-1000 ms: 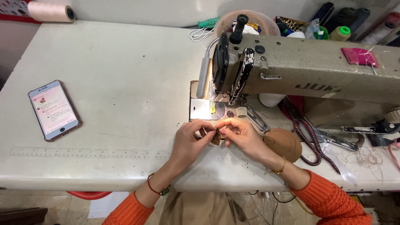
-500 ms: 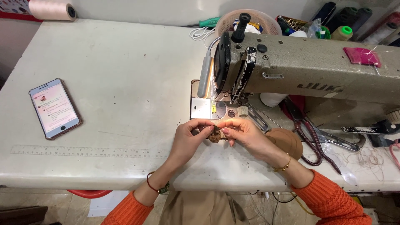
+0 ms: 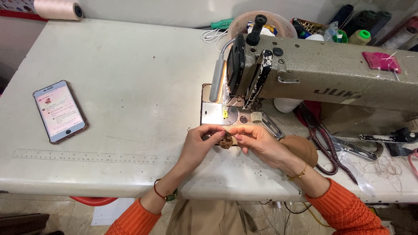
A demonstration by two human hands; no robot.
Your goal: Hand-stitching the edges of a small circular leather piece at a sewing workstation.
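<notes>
Fingertips of both hands are pinched together on one small brown piece of fabric (image 3: pixel 226 140), which is held just above the white table (image 3: pixel 130 109), in front of the sewing machine's needle plate (image 3: pixel 217 114). The left hand (image 3: pixel 198 146) is closed on the piece's left edge, thumb and forefinger pressed together; the right hand (image 3: pixel 257 141) is clamped on its right edge in the same way. The piece is thus gripped between the two hands, which nearly touch over it, and neither hand is clearly nearer: it is shared at the fingertips. Its shape is small and roundish, so no long axis can be told. From the fingers, the needle area lies straight ahead, away from the body, near but apart from the piece.

Orange sleeves are seen at both wrists, with a dark bracelet on the left and a gold chain on the right. A rounded tan piece (image 3: pixel 300 148) lies just beside the right wrist. Scissors (image 3: pixel 331 146) rest further right. A ruler strip (image 3: pixel 87 156) is fixed along the table's near edge, a phone (image 3: pixel 60 111) lies well apart to the left, and a pink basket (image 3: pixel 261 26) stands behind the sewing machine (image 3: pixel 322 74).
</notes>
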